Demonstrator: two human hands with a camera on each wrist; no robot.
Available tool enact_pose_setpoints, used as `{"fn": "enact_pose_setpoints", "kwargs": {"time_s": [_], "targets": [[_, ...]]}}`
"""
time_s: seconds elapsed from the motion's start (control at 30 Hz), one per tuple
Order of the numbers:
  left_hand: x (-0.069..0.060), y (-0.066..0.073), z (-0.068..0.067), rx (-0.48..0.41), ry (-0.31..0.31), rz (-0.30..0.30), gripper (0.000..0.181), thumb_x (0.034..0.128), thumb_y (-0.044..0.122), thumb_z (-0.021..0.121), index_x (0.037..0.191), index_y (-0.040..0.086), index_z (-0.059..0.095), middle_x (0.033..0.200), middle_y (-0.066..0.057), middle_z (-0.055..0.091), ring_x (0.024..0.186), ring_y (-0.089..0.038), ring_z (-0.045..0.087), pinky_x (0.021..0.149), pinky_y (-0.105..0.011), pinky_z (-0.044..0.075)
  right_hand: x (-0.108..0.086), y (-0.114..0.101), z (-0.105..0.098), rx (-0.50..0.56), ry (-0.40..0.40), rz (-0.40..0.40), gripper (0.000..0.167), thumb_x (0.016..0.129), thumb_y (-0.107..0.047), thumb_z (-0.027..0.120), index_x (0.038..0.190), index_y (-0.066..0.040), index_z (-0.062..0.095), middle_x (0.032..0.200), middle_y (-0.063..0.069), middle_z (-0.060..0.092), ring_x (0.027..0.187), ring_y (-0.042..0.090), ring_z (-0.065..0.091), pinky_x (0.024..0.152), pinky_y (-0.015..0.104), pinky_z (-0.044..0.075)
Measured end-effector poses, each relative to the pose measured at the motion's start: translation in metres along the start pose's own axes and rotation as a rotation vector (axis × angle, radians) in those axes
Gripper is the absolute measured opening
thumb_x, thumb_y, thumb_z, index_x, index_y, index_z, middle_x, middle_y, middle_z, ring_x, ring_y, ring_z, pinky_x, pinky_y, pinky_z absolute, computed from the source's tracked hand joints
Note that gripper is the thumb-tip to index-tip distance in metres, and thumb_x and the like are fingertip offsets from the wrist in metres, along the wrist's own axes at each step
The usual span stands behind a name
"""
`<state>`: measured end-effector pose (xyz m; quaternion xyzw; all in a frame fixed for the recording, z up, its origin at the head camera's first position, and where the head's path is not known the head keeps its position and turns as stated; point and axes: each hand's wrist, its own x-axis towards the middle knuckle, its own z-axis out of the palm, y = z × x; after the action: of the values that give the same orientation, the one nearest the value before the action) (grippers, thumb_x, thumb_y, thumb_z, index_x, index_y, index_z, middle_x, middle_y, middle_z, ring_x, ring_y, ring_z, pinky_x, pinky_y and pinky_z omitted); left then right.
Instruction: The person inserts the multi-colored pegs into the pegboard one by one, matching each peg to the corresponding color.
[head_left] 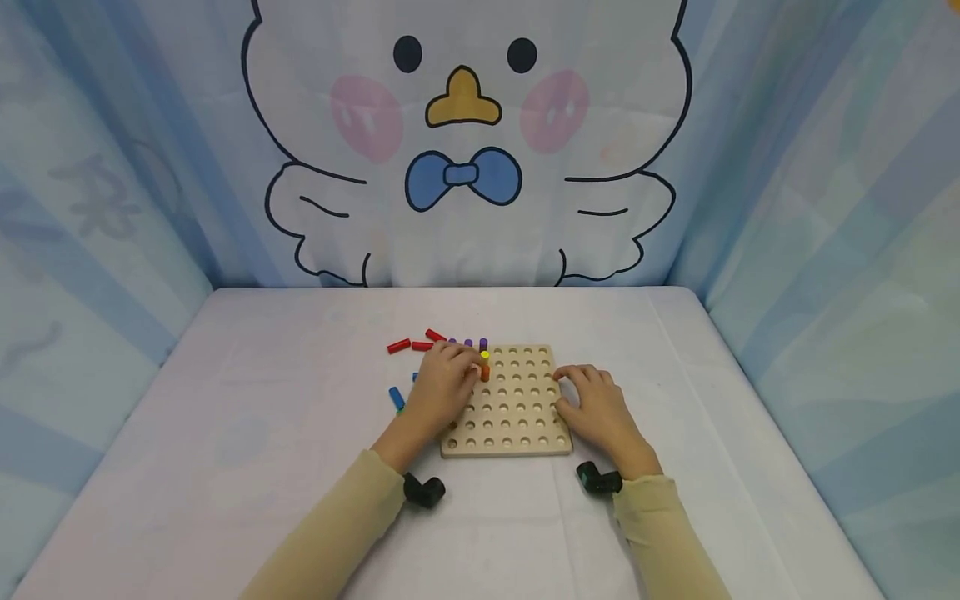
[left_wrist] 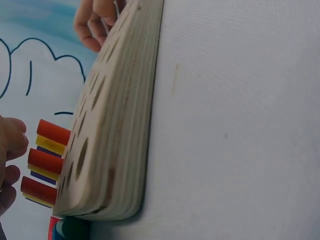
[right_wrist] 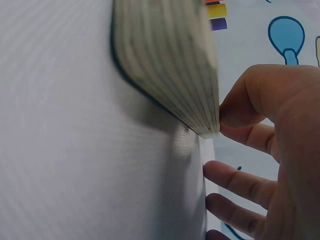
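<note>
The wooden pegboard (head_left: 525,457) lies flat, with purple, yellow and orange (head_left: 485,374) pegs upright in its far left holes. My left hand (head_left: 442,387) hovers over that corner and hides part of it. In the left wrist view, the left fingers (left_wrist: 15,137) are bent loosely beside three orange pegs (left_wrist: 46,162), with nothing visible between them. My right hand (head_left: 600,412) rests at the board's right edge. In the right wrist view, the thumb and forefinger of this hand (right_wrist: 280,135) touch the side of the board (right_wrist: 165,60), the other fingers spread below.
Several loose red pegs (head_left: 399,346) lie behind and left of the board on the white-covered table (head_left: 247,500). A blue peg (head_left: 397,398) lies left of my left hand, with a bit of green near it. A curtain printed with a cartoon bird hangs behind.
</note>
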<state>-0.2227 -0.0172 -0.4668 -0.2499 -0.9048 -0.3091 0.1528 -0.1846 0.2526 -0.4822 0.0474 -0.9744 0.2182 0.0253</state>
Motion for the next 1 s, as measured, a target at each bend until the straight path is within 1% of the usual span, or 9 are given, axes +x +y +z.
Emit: {"fn": "enact_pose_setpoints", "kwargs": {"time_s": [0.13,0.23,0.43,0.57,0.63,0.7,0.77,0.87,1.0], "targets": [[-0.003,-0.003,-0.012,0.000,-0.051,-0.109,0.015,0.0987,0.007,0.067,0.110,0.012,0.076,0.120,-0.007,0.072,0.114,-0.028,0.058,0.104,-0.045,0.049,0.001,0.000,0.000,0.006,0.002,-0.003,0.037,0.092,-0.023,0.061,0.128,-0.015,0.061,0.141,0.020,0.055,0.133,0.047,0.047,0.109,0.066,0.037],[-0.008,-0.007,-0.022,0.024,-0.093,-0.185,0.016,0.0981,0.007,0.068,0.112,0.012,0.075,0.122,-0.008,0.071,0.118,-0.029,0.058,0.107,-0.046,0.049,0.001,0.001,0.000,0.010,0.001,-0.005,0.037,0.092,-0.023,0.061,0.128,-0.015,0.062,0.141,0.020,0.056,0.133,0.047,0.048,0.109,0.066,0.037],[-0.019,-0.016,-0.037,0.056,-0.189,-0.314,0.025,0.0975,0.008,0.069,0.122,0.011,0.070,0.130,-0.010,0.066,0.126,-0.030,0.056,0.112,-0.047,0.047,0.000,0.001,0.000,0.003,-0.008,0.008,0.037,0.092,-0.024,0.061,0.128,-0.015,0.061,0.141,0.020,0.055,0.133,0.046,0.047,0.110,0.066,0.037],[-0.025,-0.020,-0.044,0.075,-0.221,-0.388,0.030,0.0958,0.008,0.070,0.126,0.010,0.067,0.131,-0.010,0.066,0.124,-0.030,0.056,0.109,-0.046,0.049,-0.001,0.001,-0.001,0.000,-0.005,0.008,0.038,0.092,-0.023,0.061,0.129,-0.015,0.062,0.141,0.020,0.056,0.133,0.047,0.047,0.110,0.066,0.037],[-0.028,-0.022,-0.046,0.098,-0.233,-0.416,0.030,0.0944,0.008,0.072,0.124,0.009,0.069,0.128,-0.011,0.067,0.120,-0.030,0.057,0.107,-0.046,0.050,-0.001,0.001,-0.001,-0.001,-0.001,0.007,0.038,0.092,-0.023,0.062,0.128,-0.014,0.062,0.141,0.020,0.056,0.133,0.047,0.047,0.109,0.067,0.037],[-0.031,-0.024,-0.048,0.129,-0.256,-0.428,0.027,0.0934,0.009,0.073,0.120,0.009,0.071,0.124,-0.010,0.068,0.115,-0.030,0.057,0.103,-0.045,0.052,-0.001,0.001,-0.001,-0.001,0.000,0.008,0.038,0.092,-0.023,0.062,0.128,-0.014,0.062,0.141,0.020,0.056,0.133,0.046,0.047,0.109,0.067,0.037],[-0.034,-0.026,-0.049,0.159,-0.286,-0.426,0.023,0.0925,0.012,0.075,0.116,0.010,0.072,0.118,-0.009,0.069,0.109,-0.028,0.058,0.099,-0.045,0.052,-0.001,0.001,-0.001,0.001,0.000,0.011,0.037,0.092,-0.023,0.062,0.128,-0.014,0.062,0.141,0.020,0.056,0.134,0.046,0.047,0.110,0.066,0.036],[-0.040,-0.027,-0.050,0.196,-0.328,-0.411,0.022,0.0905,0.016,0.078,0.112,0.012,0.073,0.108,-0.005,0.070,0.102,-0.026,0.057,0.094,-0.043,0.052,-0.001,0.001,-0.001,0.002,-0.003,0.011,0.037,0.092,-0.022,0.061,0.128,-0.014,0.062,0.141,0.020,0.056,0.134,0.046,0.047,0.110,0.066,0.036],[-0.048,-0.026,-0.049,0.240,-0.365,-0.379,0.021,0.0883,0.016,0.080,0.109,0.013,0.074,0.097,-0.002,0.069,0.093,-0.022,0.056,0.088,-0.041,0.051,-0.002,-0.001,-0.001,0.002,-0.004,0.011,0.038,0.092,-0.023,0.062,0.128,-0.014,0.062,0.141,0.020,0.056,0.134,0.046,0.047,0.110,0.066,0.037]]}}
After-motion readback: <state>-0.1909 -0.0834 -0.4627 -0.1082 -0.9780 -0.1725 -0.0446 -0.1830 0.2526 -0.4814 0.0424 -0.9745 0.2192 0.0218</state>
